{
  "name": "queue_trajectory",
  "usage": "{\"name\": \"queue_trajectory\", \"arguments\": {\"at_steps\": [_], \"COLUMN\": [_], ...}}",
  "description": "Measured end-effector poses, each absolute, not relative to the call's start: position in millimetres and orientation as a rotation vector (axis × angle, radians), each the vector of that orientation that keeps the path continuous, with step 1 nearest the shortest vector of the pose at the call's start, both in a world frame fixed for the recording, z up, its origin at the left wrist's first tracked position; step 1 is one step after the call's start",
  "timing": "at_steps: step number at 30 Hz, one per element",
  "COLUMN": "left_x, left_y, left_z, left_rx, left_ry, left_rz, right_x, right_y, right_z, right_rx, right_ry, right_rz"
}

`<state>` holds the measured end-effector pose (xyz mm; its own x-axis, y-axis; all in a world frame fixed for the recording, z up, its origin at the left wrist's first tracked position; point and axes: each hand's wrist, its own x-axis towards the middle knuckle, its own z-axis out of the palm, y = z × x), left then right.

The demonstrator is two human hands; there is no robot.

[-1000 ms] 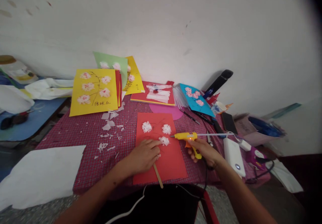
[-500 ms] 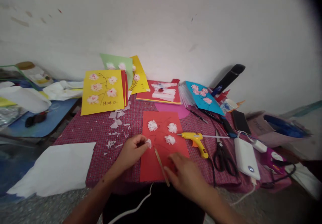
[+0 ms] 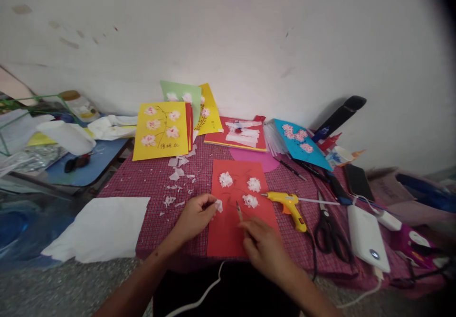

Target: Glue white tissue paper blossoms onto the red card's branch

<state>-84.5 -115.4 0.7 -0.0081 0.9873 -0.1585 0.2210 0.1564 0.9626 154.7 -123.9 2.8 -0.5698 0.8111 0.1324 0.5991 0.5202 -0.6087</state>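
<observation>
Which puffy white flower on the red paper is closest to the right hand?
The lower right flower; the left flower and upper right flower sit farther up the red paper, away from the right hand.

1. Hands: two, namely left hand [image 3: 196,216] and right hand [image 3: 262,242].
2. White paper flowers [image 3: 250,200] on the red sheet [image 3: 226,238]: three.
3. Small paper piece [image 3: 219,206] in the left hand: one.
4. Wooden stick [image 3: 239,211] in the right hand: one.
5. Glue gun [image 3: 287,200]: one; scissors [image 3: 325,228]: one pair.
6. Pink-and-white flowers [image 3: 172,132] on the front yellow card [image 3: 143,153]: five.
7. Pale flowers [image 3: 187,98] showing on the green card [image 3: 180,89]: two.
8. White power bank [image 3: 367,235]: one; lidded jar [image 3: 82,108]: one.
</observation>
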Motion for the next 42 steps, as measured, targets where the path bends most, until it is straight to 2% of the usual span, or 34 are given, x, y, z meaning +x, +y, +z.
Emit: {"name": "queue_trajectory", "arguments": {"at_steps": [4, 14, 26, 33, 42], "left_x": [-78.2, -60.8, -54.3, -54.0, -50.8], "left_y": [-113.7, -113.2, -116.8, -120.7, -126.2], "left_z": [-0.7, -1.0, -3.8, -3.1, 5.7], "left_rx": [1.258, 1.238, 1.323, 1.290, 1.361], "left_ry": [1.462, 1.384, 1.346, 1.267, 1.270], "left_rz": [1.003, 0.990, 0.946, 0.975, 0.891], "right_x": [157.6, 150.2, 147.0, 147.3, 151.7], "right_y": [-132.4, -144.2, -143.7, -138.3, -133.5], "right_z": [0.1, 12.3, -4.0, -6.7, -20.4], "right_rx": [-1.063, -0.873, -1.026, -1.125, -1.108], "right_ry": [-2.112, -1.905, -1.787, -1.407, -0.839], "right_rz": [0.849, 0.726, 0.985, 1.148, 1.518]}}
